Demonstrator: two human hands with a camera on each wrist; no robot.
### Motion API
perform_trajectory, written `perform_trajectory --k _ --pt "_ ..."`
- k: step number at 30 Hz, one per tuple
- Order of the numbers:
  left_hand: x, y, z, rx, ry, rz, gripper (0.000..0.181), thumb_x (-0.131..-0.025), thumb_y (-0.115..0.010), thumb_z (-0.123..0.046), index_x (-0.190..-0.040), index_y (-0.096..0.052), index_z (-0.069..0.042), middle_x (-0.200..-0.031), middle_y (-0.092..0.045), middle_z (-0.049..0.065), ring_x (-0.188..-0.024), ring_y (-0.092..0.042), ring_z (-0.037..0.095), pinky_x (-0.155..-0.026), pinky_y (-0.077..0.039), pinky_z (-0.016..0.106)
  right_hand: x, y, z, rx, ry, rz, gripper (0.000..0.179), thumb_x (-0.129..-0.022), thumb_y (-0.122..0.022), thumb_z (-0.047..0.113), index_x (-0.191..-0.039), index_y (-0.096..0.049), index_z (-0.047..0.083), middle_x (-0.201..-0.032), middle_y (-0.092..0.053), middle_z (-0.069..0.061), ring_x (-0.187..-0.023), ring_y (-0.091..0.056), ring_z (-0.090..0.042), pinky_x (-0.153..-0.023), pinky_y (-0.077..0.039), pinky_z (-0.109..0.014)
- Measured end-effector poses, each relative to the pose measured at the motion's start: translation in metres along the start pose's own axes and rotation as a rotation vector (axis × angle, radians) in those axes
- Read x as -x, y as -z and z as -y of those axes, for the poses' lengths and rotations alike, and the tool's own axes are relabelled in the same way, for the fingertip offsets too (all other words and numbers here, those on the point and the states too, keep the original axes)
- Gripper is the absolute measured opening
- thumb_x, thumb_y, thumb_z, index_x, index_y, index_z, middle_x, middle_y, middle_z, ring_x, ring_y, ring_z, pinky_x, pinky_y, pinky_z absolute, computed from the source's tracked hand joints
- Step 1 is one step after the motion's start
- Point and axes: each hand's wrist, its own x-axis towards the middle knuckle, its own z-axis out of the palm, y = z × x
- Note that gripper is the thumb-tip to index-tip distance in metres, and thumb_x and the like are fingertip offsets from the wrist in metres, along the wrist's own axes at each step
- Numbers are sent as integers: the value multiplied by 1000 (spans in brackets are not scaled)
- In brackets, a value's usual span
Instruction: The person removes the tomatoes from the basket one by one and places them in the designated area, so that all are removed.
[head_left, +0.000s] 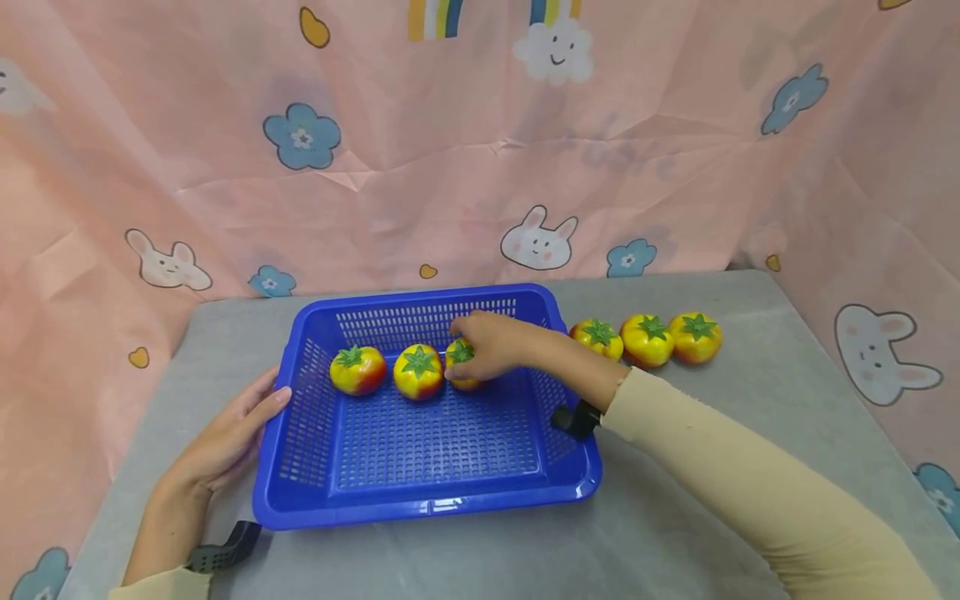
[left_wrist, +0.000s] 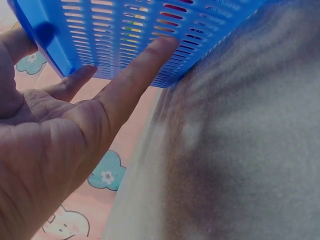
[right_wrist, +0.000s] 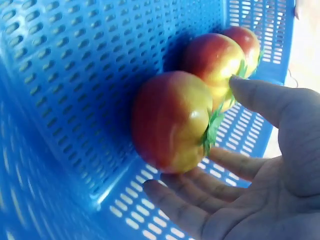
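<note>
A blue plastic basket with slotted walls stands on the grey table. My left hand holds its left side, thumb over the rim and fingers along the outside wall. Inside, three yellow-red tomatoes with green leafy tops form a row: a left tomato, a middle tomato and a right tomato. My right hand is around the right tomato, partly hiding it in the head view. In the right wrist view, its thumb stands apart from that tomato, and the fingers lie loosely beside it.
Outside the basket, to its right, three more tomatoes sit in a row: a near one, a middle one and a far-right one. My right forearm crosses the basket's right rim. A pink patterned cloth hangs behind the grey table.
</note>
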Motion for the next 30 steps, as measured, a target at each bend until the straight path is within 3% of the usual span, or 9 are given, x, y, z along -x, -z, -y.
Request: perform_trajectory --k 7,19,30 --pt "0 0 0 -13 4 -5 67 -117 -34 -25 -170 4 -7 -135 -67 -9 -116 -75 17 -92 -66 43 1 -11 1 -10 -26 -22 70 -96 -76 38 -150 -52 -1 -138 -63 -18 -117 -61 -27 -109 -55 -43" --pt "2 1 -2 -34 14 -19 67 -117 -34 -27 -169 3 -5 -135 -66 -8 -116 -75 17 -93 -66 43 -2 -20 3 -45 -44 -42 71 -94 -80 32 -154 -51 7 -152 -55 -20 -135 -58 -32 -118 -50 -50" --pt "1 1 -2 -36 34 -36 69 -117 -36 -29 -170 3 -8 -137 -62 -5 -117 -75 17 -94 -66 44 -4 -21 2 -63 -93 -54 71 -95 -79 35 -156 -50 11 -154 -54 -20 -139 -55 -35 -120 -48 -53"
